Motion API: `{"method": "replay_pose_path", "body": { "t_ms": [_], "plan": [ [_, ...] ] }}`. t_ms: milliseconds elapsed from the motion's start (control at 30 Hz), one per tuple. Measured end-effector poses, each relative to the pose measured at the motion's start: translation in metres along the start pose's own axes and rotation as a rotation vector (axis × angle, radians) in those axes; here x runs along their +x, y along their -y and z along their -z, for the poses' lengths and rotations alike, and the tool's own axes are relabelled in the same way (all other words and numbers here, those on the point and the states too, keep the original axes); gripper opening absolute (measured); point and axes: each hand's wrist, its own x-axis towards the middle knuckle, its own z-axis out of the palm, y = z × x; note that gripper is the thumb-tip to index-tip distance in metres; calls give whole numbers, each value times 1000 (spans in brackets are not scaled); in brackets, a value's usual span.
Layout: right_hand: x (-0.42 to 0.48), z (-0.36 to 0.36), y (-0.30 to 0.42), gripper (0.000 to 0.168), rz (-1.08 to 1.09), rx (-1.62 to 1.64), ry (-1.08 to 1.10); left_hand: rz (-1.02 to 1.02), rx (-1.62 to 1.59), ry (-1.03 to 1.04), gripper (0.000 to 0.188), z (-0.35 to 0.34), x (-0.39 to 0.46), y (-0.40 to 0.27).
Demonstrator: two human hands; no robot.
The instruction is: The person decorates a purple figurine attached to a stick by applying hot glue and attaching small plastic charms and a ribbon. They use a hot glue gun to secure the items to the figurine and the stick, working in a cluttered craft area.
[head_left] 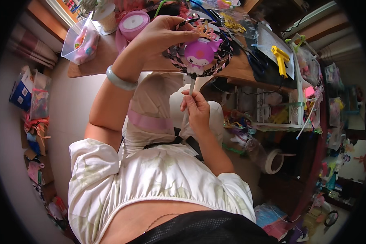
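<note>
A wand with a purple and white character figure [199,55] stands in front of me over the table's front edge. A hoop [227,63] wrapped in black and pink ribbon surrounds the figure, and an orange and pink crown ornament [205,31] sits above its head. My left hand [161,33] pinches the top left of the hoop, its thumb tip against the crown's side; the fingertips are partly hidden. Lower down, my right hand [197,109] grips the pale stick [192,85] between thumb and fingers.
On the wooden table [88,67] are a pink ribbon roll [134,24], a clear plastic box [67,42] with soft pieces, scissors [247,52] and a yellow glue gun [280,61] with a cord. A white rack [296,106] with craft supplies stands at the right.
</note>
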Motion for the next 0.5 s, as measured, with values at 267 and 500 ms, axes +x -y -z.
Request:
{"method": "replay_pose_path", "body": {
  "t_ms": [267,500],
  "plan": [
    [-9,-3,10,17,20,-22,4,-11,81,63,24,-5,-9,-14],
    [-11,0,10,18,-7,33,-7,-169,-172,-80,26,-13,-16,18]
  ]
}}
